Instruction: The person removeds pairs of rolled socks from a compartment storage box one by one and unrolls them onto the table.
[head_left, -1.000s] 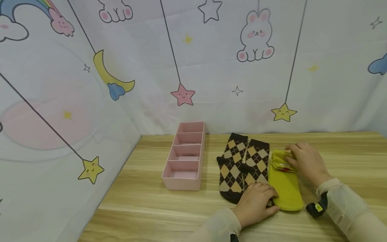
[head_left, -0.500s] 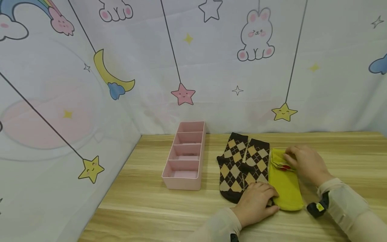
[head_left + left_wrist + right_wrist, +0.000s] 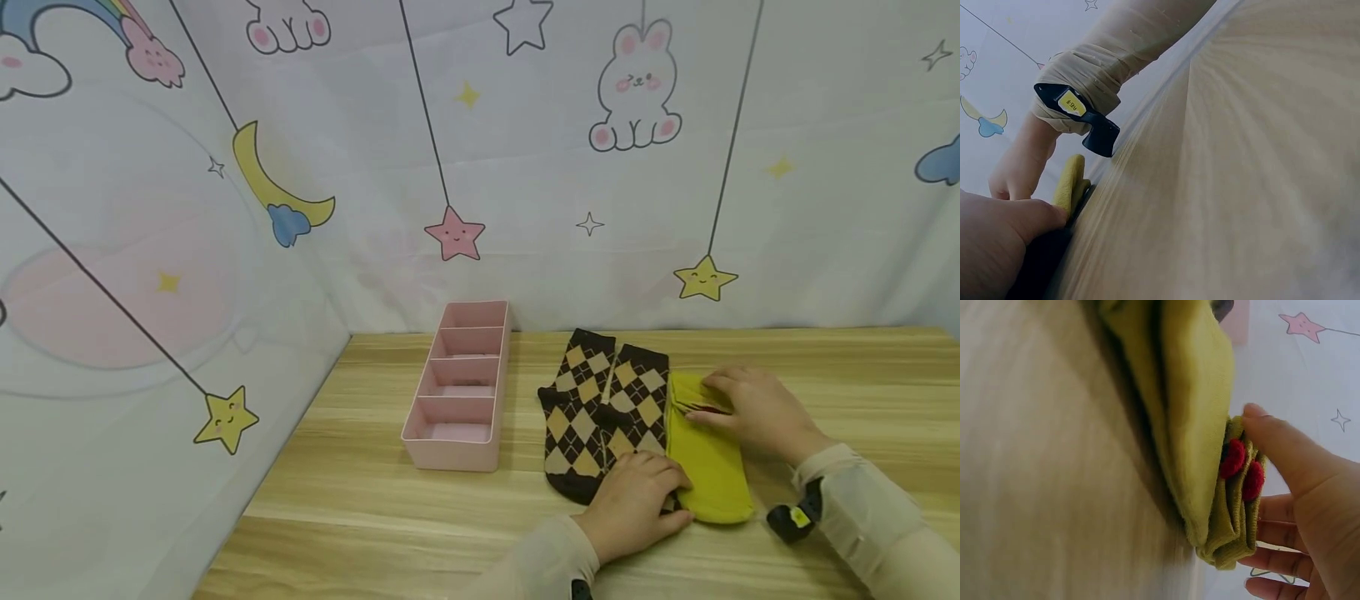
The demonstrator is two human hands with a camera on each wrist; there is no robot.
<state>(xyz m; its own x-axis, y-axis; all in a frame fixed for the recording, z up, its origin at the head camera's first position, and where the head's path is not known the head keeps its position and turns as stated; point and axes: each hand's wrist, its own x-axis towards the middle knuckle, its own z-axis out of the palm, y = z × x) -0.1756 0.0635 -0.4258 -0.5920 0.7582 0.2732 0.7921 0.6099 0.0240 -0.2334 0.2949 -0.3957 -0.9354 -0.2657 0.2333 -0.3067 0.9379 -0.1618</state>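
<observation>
A pair of argyle socks [image 3: 573, 417] in black, tan and grey lies flat, side by side. To their right are yellow socks [image 3: 708, 479], stacked in layers, with the cuff end folded over. My left hand [image 3: 633, 504] rests on the foot of the right-hand argyle sock, its thumb touching the yellow toe. Over the folded cuff lies my right hand [image 3: 768, 417], thumb at the near side and fingers farther back. In the right wrist view, red spots show between the cuff layers [image 3: 1235, 512], and the fingers [image 3: 1279, 562] are spread and fairly straight.
A pink divided box [image 3: 453, 454] with several compartments stands left of the socks on the wooden table [image 3: 337, 517]. A white cartoon-print cloth [image 3: 525, 167] hangs behind and at the left.
My right hand has shifted slightly nearer and its thumb now lies across the folded cuff, which looks flatter. The red spot is mostly covered in the head view. My left hand stays put.
</observation>
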